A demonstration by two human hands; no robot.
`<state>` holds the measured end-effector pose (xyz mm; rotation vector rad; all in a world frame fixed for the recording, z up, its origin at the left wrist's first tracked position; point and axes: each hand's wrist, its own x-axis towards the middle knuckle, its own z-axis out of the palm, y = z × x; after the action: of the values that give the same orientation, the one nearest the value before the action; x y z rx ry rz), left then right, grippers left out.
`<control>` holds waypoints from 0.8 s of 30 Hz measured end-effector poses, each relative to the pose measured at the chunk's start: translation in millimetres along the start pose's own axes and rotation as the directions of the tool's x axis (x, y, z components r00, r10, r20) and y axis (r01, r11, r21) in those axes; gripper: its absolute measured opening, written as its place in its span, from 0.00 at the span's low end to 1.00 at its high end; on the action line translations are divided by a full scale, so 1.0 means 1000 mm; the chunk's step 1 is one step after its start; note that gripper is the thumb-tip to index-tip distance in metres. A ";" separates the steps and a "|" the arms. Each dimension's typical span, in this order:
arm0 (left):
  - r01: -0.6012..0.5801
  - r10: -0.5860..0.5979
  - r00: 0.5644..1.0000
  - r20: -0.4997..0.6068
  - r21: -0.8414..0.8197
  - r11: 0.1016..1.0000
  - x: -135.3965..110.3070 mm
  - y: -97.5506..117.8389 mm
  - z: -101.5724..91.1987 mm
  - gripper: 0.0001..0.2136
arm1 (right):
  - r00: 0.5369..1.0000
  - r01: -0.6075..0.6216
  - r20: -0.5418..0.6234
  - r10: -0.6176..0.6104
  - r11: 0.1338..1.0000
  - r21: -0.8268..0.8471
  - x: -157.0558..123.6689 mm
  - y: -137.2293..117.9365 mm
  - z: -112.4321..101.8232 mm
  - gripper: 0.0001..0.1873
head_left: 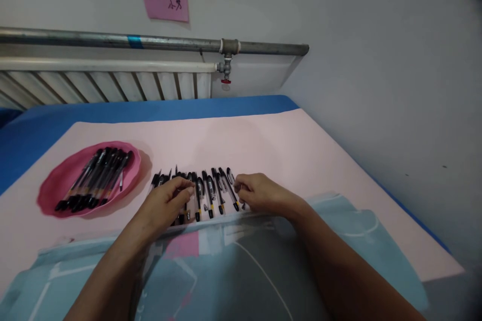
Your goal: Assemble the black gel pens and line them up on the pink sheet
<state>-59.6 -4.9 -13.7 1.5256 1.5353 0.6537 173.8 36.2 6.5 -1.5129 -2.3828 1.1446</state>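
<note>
A row of black-capped gel pens [210,194] with clear barrels lies side by side on the pink sheet in front of me. At the left part of the row my left hand [167,203] hovers with thumb and fingertips drawn together; what they pinch, if anything, is too small to make out. Curled in a pinch at the row's right end, my right hand [259,193] is beside the last pen [230,176], and its fingertips hide whatever is between them. Small loose pen parts, some like metal tips, lie among the near ends of the pens.
A pink scalloped dish [48,185] at the left bears a pile of similar pens [100,175]. Light-blue cloth [354,220] covers the near edge. Behind are a blue surface [181,109], a radiator [113,80] and a pipe [181,44]. A wall [395,85] borders the right side.
</note>
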 end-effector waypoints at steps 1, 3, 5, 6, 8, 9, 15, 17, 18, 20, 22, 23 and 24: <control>0.001 -0.001 1.000 -0.001 0.000 1.000 0.000 0.000 0.000 0.14 | 1.000 -0.011 0.013 0.010 1.000 0.022 0.000 0.000 0.000 0.06; -0.002 0.002 1.000 -0.002 0.010 1.000 0.000 0.001 0.000 0.14 | 0.998 -0.037 0.061 0.032 0.996 0.087 -0.002 -0.001 0.000 0.06; -0.002 0.002 1.000 0.001 0.028 1.000 0.000 0.002 0.000 0.14 | 0.991 -0.069 0.123 0.049 0.984 0.163 -0.003 -0.002 0.001 0.06; 0.002 -0.002 1.000 0.003 0.038 0.999 0.000 0.003 0.000 0.14 | 0.988 -0.083 0.148 0.054 0.978 0.193 -0.004 -0.002 0.001 0.06; 0.008 -0.008 1.000 0.001 0.057 0.998 0.000 0.003 0.000 0.14 | 0.989 -0.077 0.143 0.047 0.974 0.212 -0.003 -0.003 0.002 0.06; 0.008 -0.008 1.000 0.000 0.066 0.998 0.000 0.004 0.000 0.14 | 0.995 -0.055 0.098 0.037 0.979 0.196 -0.002 -0.002 0.002 0.07; -0.005 0.006 1.000 -0.009 0.068 0.998 0.001 0.001 0.001 0.13 | 0.927 0.071 -0.361 -0.097 0.994 -0.084 0.010 0.007 0.003 0.09; -0.003 0.004 0.999 -0.033 0.051 0.999 0.001 0.001 0.000 0.13 | 0.918 0.080 -0.375 -0.130 0.986 -0.145 0.013 0.011 0.003 0.09; 0.001 0.001 0.998 -0.058 0.034 0.999 0.001 0.001 -0.003 0.13 | 0.919 0.085 -0.367 -0.141 0.983 -0.164 0.014 0.012 0.003 0.09; 0.007 -0.008 0.988 -0.152 -0.007 1.000 0.001 -0.001 -0.012 0.14 | 0.921 0.089 -0.356 -0.155 0.977 -0.195 0.016 0.015 0.004 0.09; 0.003 -0.006 0.945 -0.328 -0.008 1.000 0.002 -0.005 -0.027 0.15 | 0.917 0.065 -0.372 -0.144 0.974 -0.217 0.017 0.017 0.004 0.09; 0.013 0.010 0.894 -0.448 0.048 0.999 0.002 -0.008 -0.037 0.15 | 0.912 0.046 -0.390 -0.130 0.975 -0.217 0.018 0.019 0.004 0.09; 0.045 0.037 0.823 -0.567 0.129 0.991 0.003 -0.012 -0.048 0.14 | 0.915 0.043 -0.384 -0.122 0.977 -0.207 0.020 0.019 0.004 0.09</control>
<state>-106.5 5.7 -0.7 1.5001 2.0637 1.0940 176.4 54.1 -14.9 -1.5053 -2.2963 0.5315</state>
